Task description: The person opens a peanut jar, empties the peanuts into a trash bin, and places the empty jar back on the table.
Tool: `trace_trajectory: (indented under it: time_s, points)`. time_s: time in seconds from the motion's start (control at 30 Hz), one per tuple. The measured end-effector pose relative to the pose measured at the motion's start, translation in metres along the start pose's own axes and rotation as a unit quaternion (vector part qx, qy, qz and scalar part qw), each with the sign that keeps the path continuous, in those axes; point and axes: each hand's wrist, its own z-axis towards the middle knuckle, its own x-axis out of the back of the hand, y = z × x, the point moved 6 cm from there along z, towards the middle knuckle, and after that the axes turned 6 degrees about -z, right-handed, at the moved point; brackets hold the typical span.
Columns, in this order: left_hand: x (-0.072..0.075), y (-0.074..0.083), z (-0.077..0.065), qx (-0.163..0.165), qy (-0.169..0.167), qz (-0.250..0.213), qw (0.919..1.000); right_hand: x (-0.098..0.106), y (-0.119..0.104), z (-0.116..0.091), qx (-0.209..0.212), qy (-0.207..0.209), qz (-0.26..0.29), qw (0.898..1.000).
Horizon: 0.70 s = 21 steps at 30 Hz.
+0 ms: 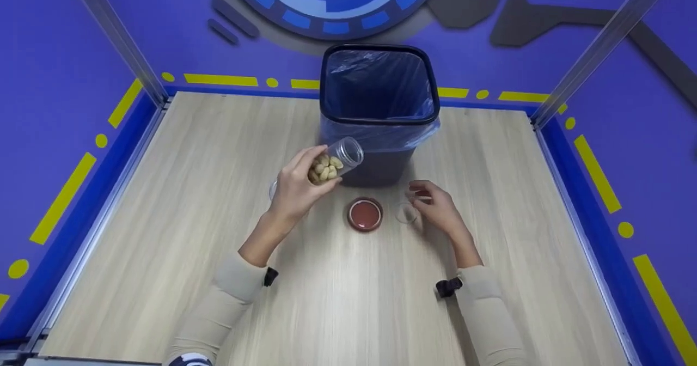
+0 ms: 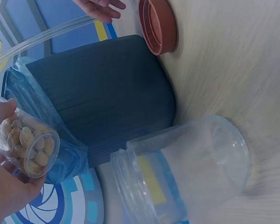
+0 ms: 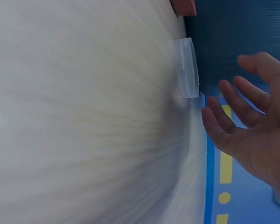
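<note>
My left hand point(image 1: 297, 186) grips a small clear jar point(image 1: 348, 152) part-filled with pale nuts point(image 1: 325, 169). Its uncapped mouth tilts to the right, in front of the bin. In the left wrist view, the nuts point(image 2: 37, 149) show through the jar's round base. My right hand point(image 1: 438, 208) hovers with loosely bent fingers beside a clear plastic lid point(image 1: 406, 213) on the table. The right wrist view shows a gap between those fingers and the lid point(image 3: 188, 68), and nothing held. Between the hands lies a reddish-brown lid point(image 1: 365, 214).
A dark bin point(image 1: 375, 167) lined with a clear bag stands at the back middle of the wooden table point(image 1: 218, 153). A larger clear jar point(image 2: 191, 163) without a lid stands behind my left hand, mostly hidden in the head view. Blue panels point(image 1: 615, 153) enclose the table.
</note>
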Motion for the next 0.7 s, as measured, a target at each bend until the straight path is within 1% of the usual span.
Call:
trace_trajectory:
  time_s: [0.13,0.2,0.33,0.43,0.53,0.63,0.7]
  points:
    - [0.004,0.005,0.004,-0.001,0.001,0.000,1.0000,0.016,-0.032,-0.006,-0.015,0.042,0.028,0.999]
    - [0.007,0.008,0.007,-0.002,-0.001,0.005,1.0000,0.025,-0.051,-0.008,-0.017,0.055,0.036,0.998]
    - [0.015,0.014,0.013,-0.011,-0.002,0.008,0.9999,0.042,-0.069,-0.006,-0.020,0.078,0.031,0.996]
    - [0.021,0.018,0.017,-0.019,-0.003,0.011,0.9998,0.058,-0.078,0.001,-0.023,0.091,0.058,0.994]
    - [0.025,0.022,0.020,-0.027,-0.005,0.016,0.9995,0.074,-0.082,0.013,-0.022,0.094,0.119,0.988]
    - [0.029,0.027,0.022,-0.035,-0.007,0.018,0.9992,0.091,-0.091,0.026,-0.024,0.080,0.171,0.982]
    - [0.030,0.031,0.024,-0.040,-0.009,0.019,0.9990,0.102,-0.102,0.033,-0.034,0.066,0.191,0.979]
